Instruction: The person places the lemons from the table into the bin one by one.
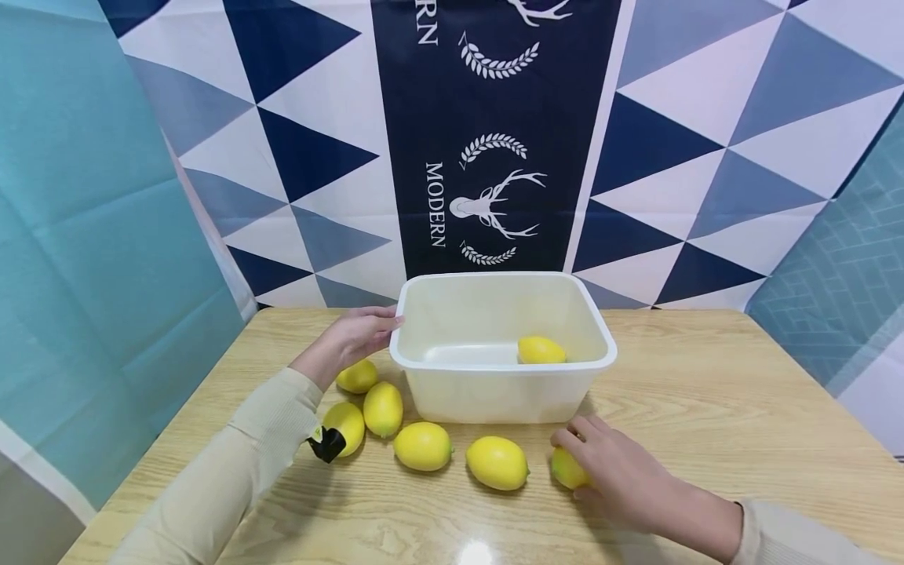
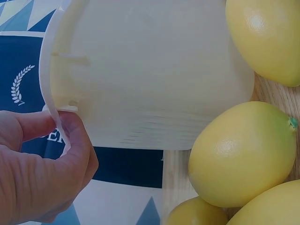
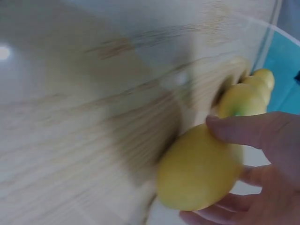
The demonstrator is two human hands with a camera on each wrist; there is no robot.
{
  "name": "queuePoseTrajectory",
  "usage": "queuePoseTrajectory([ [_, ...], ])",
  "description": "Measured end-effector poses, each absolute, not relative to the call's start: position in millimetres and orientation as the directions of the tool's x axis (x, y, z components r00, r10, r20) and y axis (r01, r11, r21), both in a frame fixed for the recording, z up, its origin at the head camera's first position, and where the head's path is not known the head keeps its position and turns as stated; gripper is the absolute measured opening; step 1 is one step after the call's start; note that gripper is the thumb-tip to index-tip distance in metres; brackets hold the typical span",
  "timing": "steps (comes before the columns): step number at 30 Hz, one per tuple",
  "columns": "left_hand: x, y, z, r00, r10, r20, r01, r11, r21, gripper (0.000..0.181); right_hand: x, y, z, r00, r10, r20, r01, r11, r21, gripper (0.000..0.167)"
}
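Observation:
A white bin [image 1: 494,392] stands on the table with one lemon [image 1: 541,350] inside. My left hand [image 1: 360,333] grips its left rim, thumb and fingers pinching the edge [image 2: 49,93] in the left wrist view. In front of the bin's right side, my right hand [image 1: 621,471] holds a lemon [image 1: 567,469], with thumb and fingers around it in the right wrist view [image 3: 199,168]. Left of that lie a lemon [image 1: 497,463] and another lemon [image 1: 422,446]. Several more, such as the lemon [image 1: 384,410], lie by the bin's left front corner, partly under my left forearm.
The wooden table [image 1: 706,408] reaches back to a wall cloth [image 1: 494,102] with triangles and deer prints. A teal cloth [image 1: 106,235] hangs at the left. A black object [image 1: 327,445] is at my left sleeve.

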State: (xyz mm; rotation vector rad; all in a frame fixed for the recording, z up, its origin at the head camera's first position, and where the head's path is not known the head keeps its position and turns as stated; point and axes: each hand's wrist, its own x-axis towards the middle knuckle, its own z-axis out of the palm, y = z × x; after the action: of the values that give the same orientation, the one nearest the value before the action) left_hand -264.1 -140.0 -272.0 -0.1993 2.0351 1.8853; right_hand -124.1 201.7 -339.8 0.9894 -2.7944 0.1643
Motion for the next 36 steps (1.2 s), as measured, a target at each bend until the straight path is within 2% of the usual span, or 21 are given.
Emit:
queuePoseTrajectory([
  [11, -265, -137, -266, -0.927, 0.116, -0.358, -0.349, 0.088, 0.933, 0.048, -135, 213, -343, -0.699, -0.684, 0.209, -0.708, 0.704, -0.06, 0.057],
  [21, -266, -137, -269, -0.922, 0.121, -0.369, -0.363, 0.068, 0.929, 0.049, -147, 222, -336, -0.552, -0.82, 0.151, -0.833, 0.552, -0.04, 0.058],
  [27, -266, -137, -268, -0.921, 0.109, -0.374, -0.367, 0.076, 0.927, 0.047, -152, 224, -328, -0.483, -0.852, 0.202, -0.871, 0.492, -0.007, 0.058],
  [36, -263, -138, -268, -0.919, 0.095, -0.383, -0.376, 0.083, 0.923, 0.049, -152, 223, -315, -0.443, -0.866, 0.232, -0.881, 0.468, 0.067, 0.061],
])
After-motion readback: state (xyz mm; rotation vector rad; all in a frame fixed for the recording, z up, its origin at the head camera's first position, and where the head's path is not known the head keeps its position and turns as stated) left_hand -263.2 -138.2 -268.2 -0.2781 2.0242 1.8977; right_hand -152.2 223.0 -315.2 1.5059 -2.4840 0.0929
